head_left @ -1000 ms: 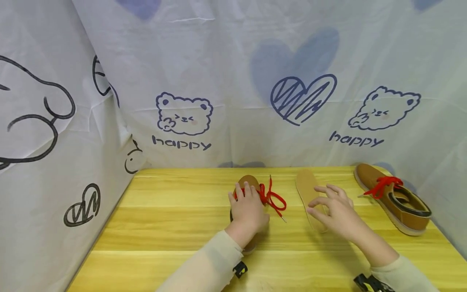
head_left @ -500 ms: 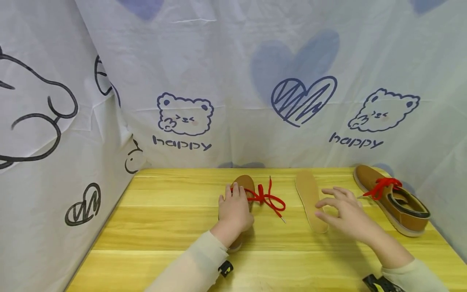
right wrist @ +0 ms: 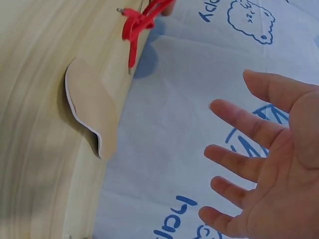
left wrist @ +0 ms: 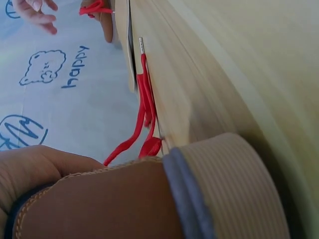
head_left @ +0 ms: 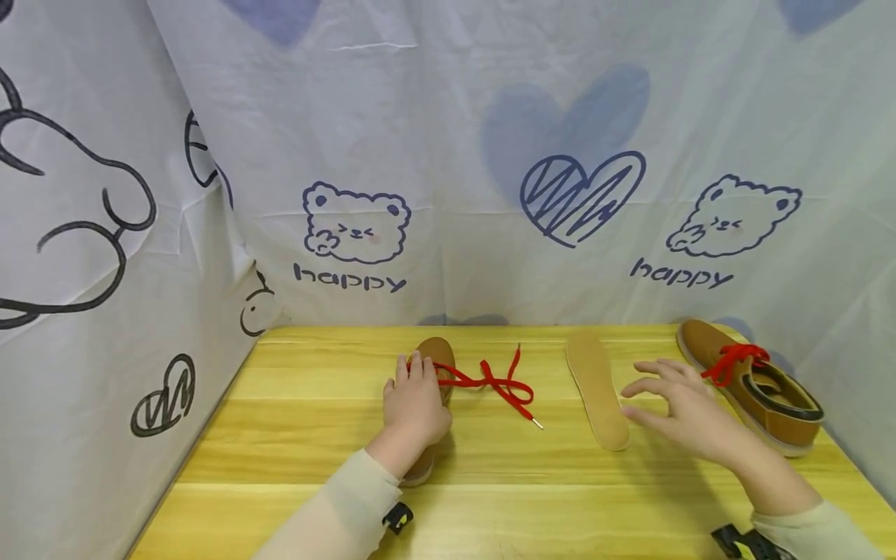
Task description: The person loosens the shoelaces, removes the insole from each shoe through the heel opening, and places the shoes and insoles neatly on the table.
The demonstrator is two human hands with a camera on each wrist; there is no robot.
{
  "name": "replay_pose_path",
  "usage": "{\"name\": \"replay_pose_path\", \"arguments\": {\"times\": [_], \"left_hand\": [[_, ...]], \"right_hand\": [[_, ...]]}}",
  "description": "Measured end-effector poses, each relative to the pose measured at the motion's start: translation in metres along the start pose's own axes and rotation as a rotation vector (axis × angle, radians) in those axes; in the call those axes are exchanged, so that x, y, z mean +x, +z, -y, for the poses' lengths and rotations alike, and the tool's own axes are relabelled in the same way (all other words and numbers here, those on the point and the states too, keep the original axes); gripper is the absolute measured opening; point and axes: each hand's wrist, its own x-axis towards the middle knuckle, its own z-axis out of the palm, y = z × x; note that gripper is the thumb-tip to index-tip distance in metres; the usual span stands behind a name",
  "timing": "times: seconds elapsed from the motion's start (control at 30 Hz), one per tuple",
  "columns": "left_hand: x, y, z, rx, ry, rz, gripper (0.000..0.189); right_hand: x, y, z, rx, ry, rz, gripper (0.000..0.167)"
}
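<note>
My left hand (head_left: 414, 412) grips a brown shoe (head_left: 437, 354) across its top, left of the table's middle; the hand covers much of the shoe. The left wrist view shows the shoe's brown leather side (left wrist: 99, 204) and ribbed pale sole (left wrist: 234, 184) close up, with the hand at its collar. From the shoe a red lace (head_left: 483, 381) trails right in loose loops, metal tip on the table. My right hand (head_left: 689, 404), fingers spread and holding nothing, hovers just right of a flat tan insole (head_left: 596, 389). In the right wrist view the insole (right wrist: 92, 104) lies apart from the fingers.
A second brown shoe (head_left: 780, 400) with a tied red lace (head_left: 738, 362) stands at the table's right edge. White cloth (head_left: 448, 155) with heart and bear drawings hangs behind and at the sides of the yellow wooden table (head_left: 294, 435).
My left hand has slid the shoe left, pulling its lace along and stretching it out. My right hand has drawn away rightward from over the insole, which stays in place.
</note>
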Motion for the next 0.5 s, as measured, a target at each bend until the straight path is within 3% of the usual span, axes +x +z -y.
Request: {"name": "replay_pose_path", "arguments": {"times": [0.5], "left_hand": [[-0.001,-0.008,0.049,-0.015,-0.043,-0.013,0.08]], "right_hand": [[-0.006,-0.019,-0.01,-0.017,0.057,0.054,0.031]]}}
